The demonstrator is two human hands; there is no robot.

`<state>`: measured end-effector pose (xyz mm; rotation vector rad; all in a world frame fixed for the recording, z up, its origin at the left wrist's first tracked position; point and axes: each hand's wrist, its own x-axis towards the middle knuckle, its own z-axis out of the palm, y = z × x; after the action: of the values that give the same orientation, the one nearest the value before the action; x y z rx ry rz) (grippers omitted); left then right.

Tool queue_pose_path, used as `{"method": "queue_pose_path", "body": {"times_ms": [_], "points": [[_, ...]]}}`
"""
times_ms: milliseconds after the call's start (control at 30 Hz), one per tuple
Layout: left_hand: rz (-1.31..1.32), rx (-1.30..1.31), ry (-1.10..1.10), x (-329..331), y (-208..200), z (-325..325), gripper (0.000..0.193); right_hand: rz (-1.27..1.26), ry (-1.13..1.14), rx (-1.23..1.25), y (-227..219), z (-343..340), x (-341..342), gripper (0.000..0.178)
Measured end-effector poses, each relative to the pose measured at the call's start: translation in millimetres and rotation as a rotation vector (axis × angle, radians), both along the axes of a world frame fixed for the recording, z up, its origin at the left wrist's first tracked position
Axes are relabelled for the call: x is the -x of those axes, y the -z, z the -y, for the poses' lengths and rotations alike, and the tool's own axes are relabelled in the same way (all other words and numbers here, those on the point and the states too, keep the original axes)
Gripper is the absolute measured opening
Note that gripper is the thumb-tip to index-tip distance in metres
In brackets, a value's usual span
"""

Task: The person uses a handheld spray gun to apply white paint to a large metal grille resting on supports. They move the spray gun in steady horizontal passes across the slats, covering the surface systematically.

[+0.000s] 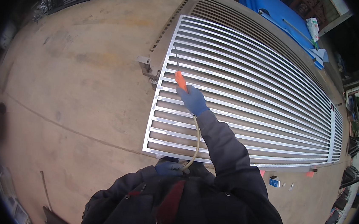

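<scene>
My right hand (191, 99), in a blue glove, is wrapped around an orange air blow gun (180, 80) with a long thin nozzle. The gun is over the left end of a slatted silver metal panel (161, 83), its nozzle pointing away from me toward the far left corner. A pale, yellowish hose (198, 141) curves from the gun back toward my body. Close to my waist, my left hand (167, 168), also gloved in blue, is closed around that hose; its fingers are partly hidden.
The panel rests on a brown slatted frame (188, 11), with a metal bracket (143, 64) jutting out at left. Blue sheeting (277, 14) lies at the far right. A small blue-and-white box (274, 181) sits on the concrete floor (79, 82) near the panel's front edge.
</scene>
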<state>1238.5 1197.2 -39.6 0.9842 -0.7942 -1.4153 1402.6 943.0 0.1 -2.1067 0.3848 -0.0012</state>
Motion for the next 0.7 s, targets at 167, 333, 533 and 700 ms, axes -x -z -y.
{"method": "queue_pose_path", "body": {"times_ms": [167,333,533,700], "points": [[0.141,-0.162,0.025,13,-4,4,0.032,-0.048,0.001,-0.091,-2,3,29,0.055],[0.201,-0.22,-0.008,37,-9,11,0.031,-0.004,0.234,-0.113,-7,3,58,0.056],[0.091,-0.223,-0.03,72,-11,28,0.032,0.048,-0.004,0.063,-12,19,105,0.059],[0.122,-0.315,0.032,108,-20,47,0.032,0.051,0.174,0.009,-4,50,159,0.056]]}}
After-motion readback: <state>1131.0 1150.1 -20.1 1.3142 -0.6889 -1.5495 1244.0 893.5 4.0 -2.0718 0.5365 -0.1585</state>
